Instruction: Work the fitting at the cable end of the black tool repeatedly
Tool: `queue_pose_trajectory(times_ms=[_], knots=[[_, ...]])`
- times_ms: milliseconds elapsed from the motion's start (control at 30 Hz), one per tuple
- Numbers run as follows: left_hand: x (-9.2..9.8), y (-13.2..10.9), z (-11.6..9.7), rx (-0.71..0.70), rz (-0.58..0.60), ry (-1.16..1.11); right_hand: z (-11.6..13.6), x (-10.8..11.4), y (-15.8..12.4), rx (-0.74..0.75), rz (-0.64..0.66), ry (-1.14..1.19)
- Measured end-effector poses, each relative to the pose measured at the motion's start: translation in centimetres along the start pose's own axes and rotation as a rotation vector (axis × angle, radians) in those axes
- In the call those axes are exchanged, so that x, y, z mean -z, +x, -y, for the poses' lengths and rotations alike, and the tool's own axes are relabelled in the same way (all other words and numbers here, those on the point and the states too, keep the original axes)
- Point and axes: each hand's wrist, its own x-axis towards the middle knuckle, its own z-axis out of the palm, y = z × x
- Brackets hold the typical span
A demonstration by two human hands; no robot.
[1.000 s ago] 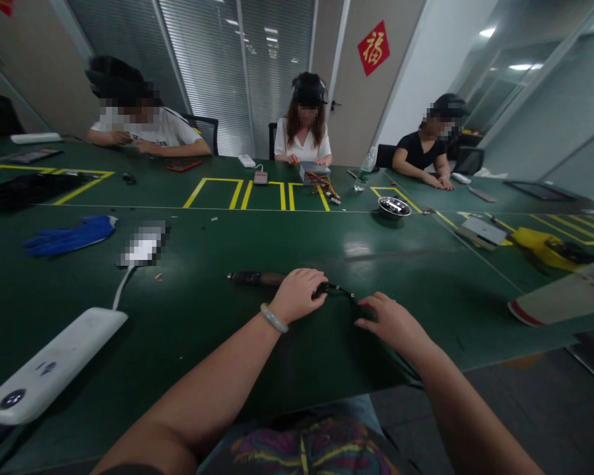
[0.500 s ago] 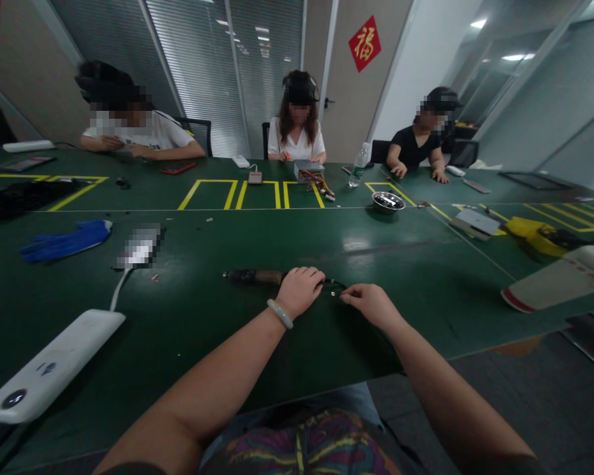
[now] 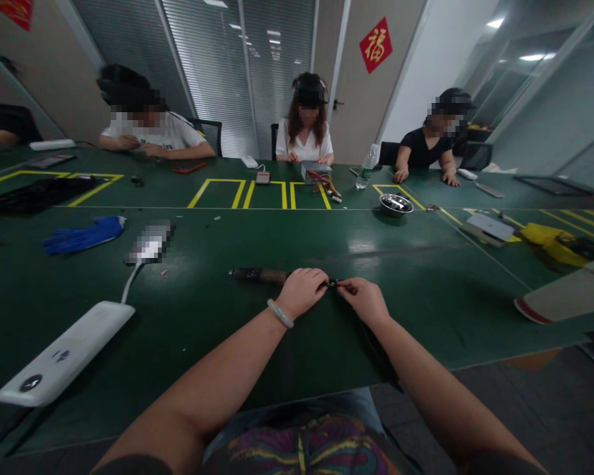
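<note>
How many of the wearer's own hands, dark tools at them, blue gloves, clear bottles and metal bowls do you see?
Wearer's hands: 2 (left hand, right hand)
Dark tool: 1
Blue glove: 1
Clear bottle: 1
Metal bowl: 1
Total: 6

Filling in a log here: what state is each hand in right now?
Left hand: closed over the dark cylindrical tool.
Right hand: closed in a pinch; what it holds is too small to tell.

On the green table (image 3: 202, 244), a long white block (image 3: 72, 349) lies toward the near edge, a blue glove (image 3: 84, 235) beyond it. A clear bottle (image 3: 367, 167) stands near the far edge.
</note>
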Motion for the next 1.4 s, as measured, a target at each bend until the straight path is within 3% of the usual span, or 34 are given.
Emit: queue_pose_trajectory(times_ms=[333,567,733,1100,1400], knots=[[0.0,0.2,0.1,-0.005,-0.001,-0.018,0.6,-0.3,-0.1,-0.015,-0.007,0.025],[-0.3,0.3,0.3,-0.015,0.0,-0.007,0.9,-0.6,0.0,0.052,-0.027,0.015],[-0.5,0.3,0.4,-0.003,-0.009,-0.011,0.9,-1.0,0.0,0.01,-0.085,0.035],[-0.5,0.3,0.3,0.01,-0.011,-0.025,1.0,-0.9,-0.1,-0.022,-0.06,0.055],[-0.8,0.5,0.2,0.021,-0.007,0.0,0.9,-0.9,0.6,0.134,-0.029,-0.174]])
